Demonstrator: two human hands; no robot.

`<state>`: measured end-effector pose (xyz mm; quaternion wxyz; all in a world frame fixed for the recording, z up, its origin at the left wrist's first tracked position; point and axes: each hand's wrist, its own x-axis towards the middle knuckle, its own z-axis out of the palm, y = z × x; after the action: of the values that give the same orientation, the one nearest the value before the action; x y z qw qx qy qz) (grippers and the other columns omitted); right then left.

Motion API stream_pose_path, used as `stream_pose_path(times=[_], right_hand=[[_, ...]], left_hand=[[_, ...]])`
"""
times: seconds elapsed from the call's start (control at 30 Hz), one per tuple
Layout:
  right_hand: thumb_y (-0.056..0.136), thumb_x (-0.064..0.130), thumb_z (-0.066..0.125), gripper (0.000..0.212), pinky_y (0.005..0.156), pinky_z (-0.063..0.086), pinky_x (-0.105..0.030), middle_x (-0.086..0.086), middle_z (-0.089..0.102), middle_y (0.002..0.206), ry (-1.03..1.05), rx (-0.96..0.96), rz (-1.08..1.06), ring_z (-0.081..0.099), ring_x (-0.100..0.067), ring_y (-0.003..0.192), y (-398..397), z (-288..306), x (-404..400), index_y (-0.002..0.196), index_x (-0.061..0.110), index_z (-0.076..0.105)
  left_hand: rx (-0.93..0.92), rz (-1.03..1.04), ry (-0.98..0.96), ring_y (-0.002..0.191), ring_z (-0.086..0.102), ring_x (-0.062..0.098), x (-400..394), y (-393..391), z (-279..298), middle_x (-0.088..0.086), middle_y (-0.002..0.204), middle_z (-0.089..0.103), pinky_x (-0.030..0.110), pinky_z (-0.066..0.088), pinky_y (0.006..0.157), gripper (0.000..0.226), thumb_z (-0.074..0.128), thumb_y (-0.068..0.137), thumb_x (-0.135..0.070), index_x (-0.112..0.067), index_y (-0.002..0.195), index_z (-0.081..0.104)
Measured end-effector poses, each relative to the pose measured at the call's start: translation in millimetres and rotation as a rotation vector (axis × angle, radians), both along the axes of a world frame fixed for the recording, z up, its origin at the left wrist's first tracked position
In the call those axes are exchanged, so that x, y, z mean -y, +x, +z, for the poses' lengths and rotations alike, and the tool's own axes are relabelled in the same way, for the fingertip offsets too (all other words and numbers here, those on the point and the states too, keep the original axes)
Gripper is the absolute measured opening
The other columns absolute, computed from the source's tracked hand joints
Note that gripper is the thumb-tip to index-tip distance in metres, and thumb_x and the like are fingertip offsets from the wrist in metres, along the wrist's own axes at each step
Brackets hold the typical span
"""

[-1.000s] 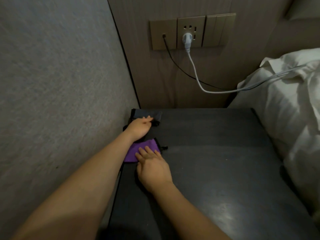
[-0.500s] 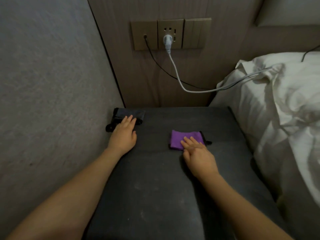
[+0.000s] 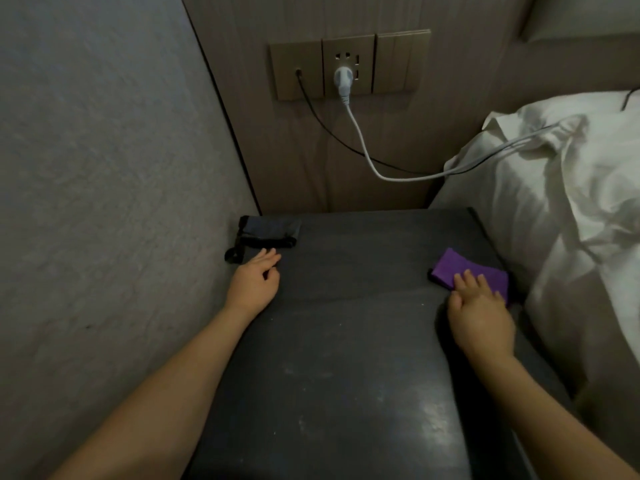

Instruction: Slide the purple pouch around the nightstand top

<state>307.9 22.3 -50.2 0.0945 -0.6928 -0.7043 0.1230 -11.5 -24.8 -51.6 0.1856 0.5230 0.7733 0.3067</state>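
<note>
A folded purple cloth (image 3: 464, 268) lies near the right edge of a dark bedside table (image 3: 346, 341). My right hand (image 3: 479, 317) rests flat on its near part, fingers straight. A folded dark grey cloth with a black strap (image 3: 268, 232) sits in the table's far left corner by the wall. My left hand (image 3: 254, 282) lies on the table just in front of that strap, fingers relaxed and holding nothing.
A grey wall (image 3: 104, 202) runs along the table's left side. A socket panel (image 3: 349, 64) behind holds a white plug (image 3: 343, 79) and a black cable (image 3: 311, 109); both leads run to the white bedding (image 3: 554, 202) at the right.
My right hand slid the purple cloth from the left side across the table to its right edge. My left hand came off the dark cloth and drew back a little.
</note>
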Motion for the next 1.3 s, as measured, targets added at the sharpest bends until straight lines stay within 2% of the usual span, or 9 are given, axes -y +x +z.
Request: stream_pose_path(times=[0.27,0.37,0.5,0.67,0.77,0.97,1.1,1.2,1.3], right_hand=[[0.077,0.018,0.045,0.046,0.102,0.041,-0.048,-0.014,0.061,0.128,0.063,-0.079,0.127,0.055,-0.031,0.122,-102,1,57,0.116,0.004,0.065],[0.077,0.024,0.037,0.056,0.109,0.033,-0.044,-0.01,0.054,0.137,0.002,-0.104,0.255,0.047,-0.028,0.131,-142,3,73,0.125,0.008,0.059],[0.066,0.025,0.051,0.045,0.093,0.049,-0.043,-0.008,0.07,0.115,-0.004,-0.115,0.315,0.065,-0.025,0.11,-182,5,89,0.104,0.01,0.073],[0.084,0.025,0.023,0.061,0.117,0.013,-0.04,-0.011,0.033,0.152,-0.118,-0.211,0.481,0.024,-0.024,0.143,-222,6,106,0.14,0.009,0.04],[0.094,0.022,0.029,0.052,0.119,0.005,-0.038,-0.01,0.023,0.156,-0.13,-0.215,0.557,0.014,-0.023,0.146,-235,2,111,0.144,0.01,0.031],[0.095,0.021,0.035,0.049,0.118,0.007,-0.039,-0.007,0.025,0.155,-0.084,-0.185,0.714,0.016,-0.023,0.145,-223,0,109,0.144,0.011,0.033],[0.09,0.023,0.032,0.051,0.118,0.013,-0.038,-0.005,0.036,0.151,-0.056,-0.204,0.8,0.026,-0.022,0.142,-206,-3,110,0.139,0.012,0.043],[0.081,0.029,0.028,0.055,0.111,0.032,-0.037,-0.001,0.057,0.134,0.024,-0.204,0.73,0.049,-0.019,0.129,-183,4,108,0.122,0.017,0.062],[0.081,0.03,0.03,0.054,0.112,0.029,-0.033,0.002,0.055,0.137,-0.009,-0.178,0.713,0.047,-0.014,0.131,-153,6,97,0.124,0.019,0.061]], left_hand=[[0.225,0.026,-0.056,0.139,0.029,0.011,-5,-7,6,0.004,0.144,0.044,0.014,0.014,0.105,0.033,0.044,0.094,-0.013,-0.009,0.125,0.055],[0.358,0.053,-0.11,0.139,0.03,0.014,-9,-10,11,0.004,0.147,0.039,0.014,0.018,0.102,0.034,0.043,0.094,-0.016,-0.012,0.126,0.055],[0.484,0.131,-0.216,0.128,0.045,0.016,-17,-22,22,0.002,0.143,0.046,0.021,0.031,0.099,0.049,0.058,0.085,-0.034,-0.013,0.128,0.053],[0.461,0.097,-0.266,0.13,0.043,0.015,-20,-29,23,0.002,0.143,0.046,0.021,0.029,0.103,0.053,0.059,0.084,-0.037,-0.011,0.129,0.051],[0.431,0.045,-0.281,0.133,0.039,0.015,-21,-27,27,0.001,0.145,0.043,0.016,0.024,0.097,0.04,0.05,0.09,-0.03,-0.014,0.127,0.054],[0.363,0.005,-0.24,0.131,0.042,0.016,-21,-29,26,0.007,0.14,0.048,0.014,0.026,0.101,0.034,0.046,0.091,-0.006,-0.008,0.123,0.057],[0.269,-0.091,-0.236,0.139,0.03,0.014,-17,-26,20,0.008,0.143,0.044,0.021,0.016,0.113,0.034,0.044,0.092,-0.002,-0.004,0.124,0.055],[0.223,-0.096,-0.182,0.14,0.029,0.014,-14,-23,14,0.009,0.143,0.044,0.018,0.015,0.11,0.034,0.046,0.091,-0.003,-0.004,0.124,0.055],[0.251,-0.048,-0.127,0.138,0.032,0.015,-14,-24,10,0.011,0.142,0.046,0.015,0.016,0.105,0.033,0.047,0.091,-0.003,-0.004,0.123,0.056]])
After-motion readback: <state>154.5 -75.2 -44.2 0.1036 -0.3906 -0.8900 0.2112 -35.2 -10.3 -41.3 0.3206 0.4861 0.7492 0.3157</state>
